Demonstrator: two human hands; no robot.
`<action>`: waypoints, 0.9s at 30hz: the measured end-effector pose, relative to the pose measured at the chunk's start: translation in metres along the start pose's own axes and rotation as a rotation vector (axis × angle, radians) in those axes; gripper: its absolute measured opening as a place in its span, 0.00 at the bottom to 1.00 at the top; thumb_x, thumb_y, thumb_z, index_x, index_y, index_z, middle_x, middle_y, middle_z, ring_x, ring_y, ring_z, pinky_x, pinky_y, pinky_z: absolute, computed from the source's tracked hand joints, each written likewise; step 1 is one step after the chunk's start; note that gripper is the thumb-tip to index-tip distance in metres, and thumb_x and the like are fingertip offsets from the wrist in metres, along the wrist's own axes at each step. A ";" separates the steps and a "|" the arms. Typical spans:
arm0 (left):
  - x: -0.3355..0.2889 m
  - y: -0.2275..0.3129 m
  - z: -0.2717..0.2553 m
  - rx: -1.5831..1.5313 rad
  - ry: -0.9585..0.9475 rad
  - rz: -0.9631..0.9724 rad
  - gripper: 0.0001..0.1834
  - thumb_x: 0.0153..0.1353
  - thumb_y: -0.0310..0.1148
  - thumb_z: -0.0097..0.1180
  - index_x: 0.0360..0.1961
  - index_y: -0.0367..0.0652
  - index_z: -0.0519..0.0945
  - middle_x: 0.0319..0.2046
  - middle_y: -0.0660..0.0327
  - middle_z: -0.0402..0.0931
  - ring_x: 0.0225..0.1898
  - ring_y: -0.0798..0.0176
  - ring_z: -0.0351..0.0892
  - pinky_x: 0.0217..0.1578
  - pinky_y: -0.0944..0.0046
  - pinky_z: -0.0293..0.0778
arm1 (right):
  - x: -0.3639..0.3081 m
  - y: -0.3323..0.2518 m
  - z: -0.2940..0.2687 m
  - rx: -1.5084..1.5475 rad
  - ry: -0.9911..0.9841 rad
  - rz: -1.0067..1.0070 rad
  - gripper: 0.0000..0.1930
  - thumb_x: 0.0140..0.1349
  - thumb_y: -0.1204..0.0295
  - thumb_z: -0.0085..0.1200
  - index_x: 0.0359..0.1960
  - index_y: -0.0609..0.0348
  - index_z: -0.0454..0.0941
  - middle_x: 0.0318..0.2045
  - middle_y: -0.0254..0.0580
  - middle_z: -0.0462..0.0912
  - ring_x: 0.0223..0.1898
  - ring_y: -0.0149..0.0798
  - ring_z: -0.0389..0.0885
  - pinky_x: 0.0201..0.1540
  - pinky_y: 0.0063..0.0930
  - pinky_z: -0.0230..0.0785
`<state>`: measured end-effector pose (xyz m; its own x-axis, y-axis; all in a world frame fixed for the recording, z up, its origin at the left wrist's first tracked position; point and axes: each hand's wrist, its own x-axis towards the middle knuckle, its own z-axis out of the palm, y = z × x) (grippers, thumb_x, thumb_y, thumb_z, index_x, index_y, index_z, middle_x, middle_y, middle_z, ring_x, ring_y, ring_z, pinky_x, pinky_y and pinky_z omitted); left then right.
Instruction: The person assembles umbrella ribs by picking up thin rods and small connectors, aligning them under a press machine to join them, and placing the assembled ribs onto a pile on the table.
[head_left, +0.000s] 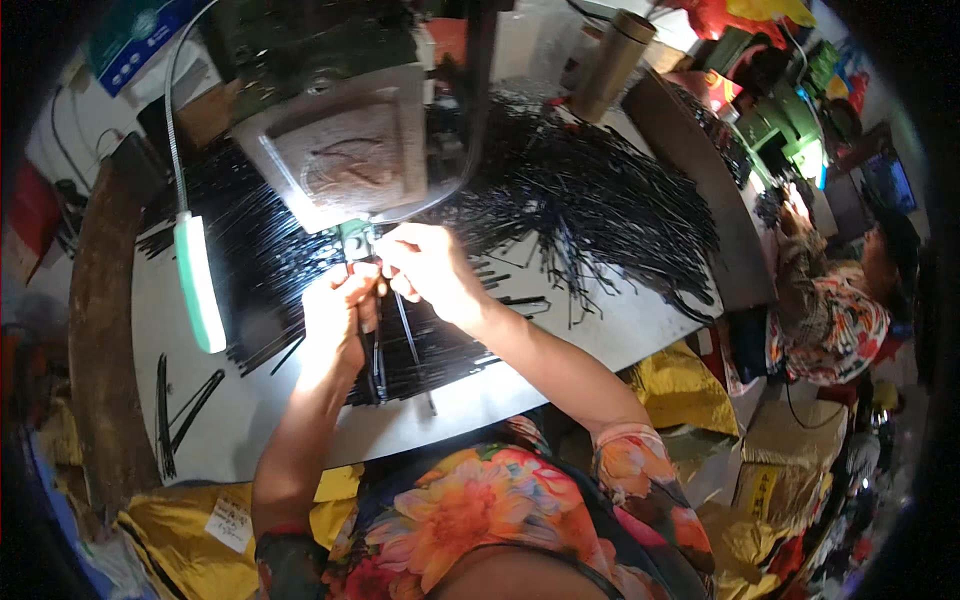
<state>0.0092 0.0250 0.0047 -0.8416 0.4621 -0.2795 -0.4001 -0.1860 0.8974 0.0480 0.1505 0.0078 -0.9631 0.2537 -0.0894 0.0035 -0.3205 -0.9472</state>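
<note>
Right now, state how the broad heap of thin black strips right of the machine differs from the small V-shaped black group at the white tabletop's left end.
The broad heap of thin black strips covers a large area; the small V-shaped black group covers little. The heap's strips overlap densely, ends splaying out; the group's two arms spread from one end. Both are black and lie on the white tabletop.

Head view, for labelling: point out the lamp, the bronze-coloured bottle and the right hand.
Lamp [201,283], head view: middle of its lit head.
Bronze-coloured bottle [612,68], head view: body's middle.
Right hand [437,268], head view: its back.
</note>
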 end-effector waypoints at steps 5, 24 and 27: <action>-0.003 0.012 0.000 0.059 0.016 -0.060 0.05 0.50 0.28 0.51 0.21 0.38 0.73 0.11 0.67 0.65 0.09 0.76 0.54 0.10 0.77 0.50 | -0.006 -0.015 -0.022 -0.388 -0.037 0.036 0.08 0.55 0.71 0.45 0.27 0.64 0.73 0.18 0.36 0.74 0.13 0.22 0.69 0.13 0.13 0.59; -0.049 0.066 -0.054 1.364 -0.036 0.769 0.06 0.51 0.23 0.47 0.31 0.34 0.72 0.23 0.54 0.65 0.25 0.55 0.66 0.28 0.64 0.65 | -0.019 -0.026 -0.091 -1.803 -0.076 -0.354 0.04 0.48 0.76 0.42 0.23 0.61 0.71 0.26 0.45 0.75 0.27 0.47 0.75 0.31 0.37 0.68; -0.025 0.033 -0.021 1.579 -0.121 1.015 0.05 0.46 0.23 0.49 0.27 0.41 0.70 0.20 0.55 0.65 0.25 0.54 0.68 0.23 0.62 0.66 | -0.020 -0.033 -0.083 -1.817 -0.154 -0.267 0.04 0.47 0.77 0.42 0.23 0.61 0.70 0.26 0.47 0.74 0.25 0.48 0.74 0.31 0.37 0.68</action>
<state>0.0099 -0.0107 0.0342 -0.4582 0.7672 0.4489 0.8851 0.4400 0.1514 0.0891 0.2317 0.0154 -0.9995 0.0171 0.0273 0.0154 0.9979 -0.0631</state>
